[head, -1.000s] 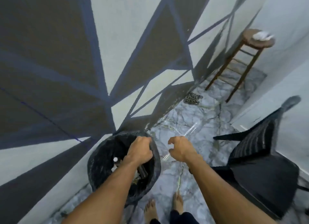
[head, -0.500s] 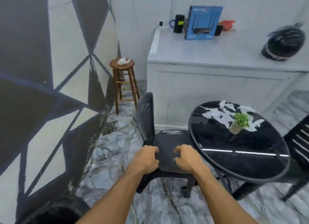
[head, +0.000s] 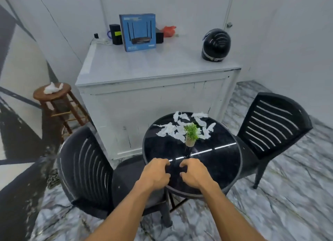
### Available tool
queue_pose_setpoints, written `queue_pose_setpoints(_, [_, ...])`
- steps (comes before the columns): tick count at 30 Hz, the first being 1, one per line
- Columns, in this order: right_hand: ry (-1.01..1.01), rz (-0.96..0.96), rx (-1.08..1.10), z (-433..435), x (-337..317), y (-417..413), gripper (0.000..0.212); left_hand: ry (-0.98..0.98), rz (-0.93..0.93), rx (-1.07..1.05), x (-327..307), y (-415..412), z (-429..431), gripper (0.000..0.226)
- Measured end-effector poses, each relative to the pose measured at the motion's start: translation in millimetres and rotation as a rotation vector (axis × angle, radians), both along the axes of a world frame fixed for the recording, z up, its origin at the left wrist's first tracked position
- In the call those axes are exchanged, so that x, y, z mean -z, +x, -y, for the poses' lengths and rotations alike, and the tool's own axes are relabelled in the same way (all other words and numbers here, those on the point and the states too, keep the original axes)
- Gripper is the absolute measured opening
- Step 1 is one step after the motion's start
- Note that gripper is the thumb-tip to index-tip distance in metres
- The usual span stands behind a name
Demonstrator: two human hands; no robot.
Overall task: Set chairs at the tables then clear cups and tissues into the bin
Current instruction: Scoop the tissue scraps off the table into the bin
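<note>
Torn tissues (head: 169,131), centre frame on the glossy counter (head: 218,168), look light and flimsy, best pinched up in bunches; left hand (head: 155,174) and right hand (head: 193,174) hover, grip loosely curled, empty.

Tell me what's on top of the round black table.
Torn white tissue pieces lie beside and behind a small potted plant. The left hand and right hand hide a patch near the front.
</note>
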State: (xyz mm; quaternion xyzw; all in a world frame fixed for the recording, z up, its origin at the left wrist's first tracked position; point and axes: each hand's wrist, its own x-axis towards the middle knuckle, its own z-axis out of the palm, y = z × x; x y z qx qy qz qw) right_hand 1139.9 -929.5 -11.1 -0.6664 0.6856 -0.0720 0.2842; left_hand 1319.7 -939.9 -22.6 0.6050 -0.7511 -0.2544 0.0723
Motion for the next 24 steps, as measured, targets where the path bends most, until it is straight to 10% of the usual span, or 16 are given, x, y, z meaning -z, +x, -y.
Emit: queue_pose_setpoints(24, [-0.010,0.007,0.210,266.2,61.3,-139.3,0.055,0.136,-0.086,-0.115,85.9,-76.4,261.7,0.044])
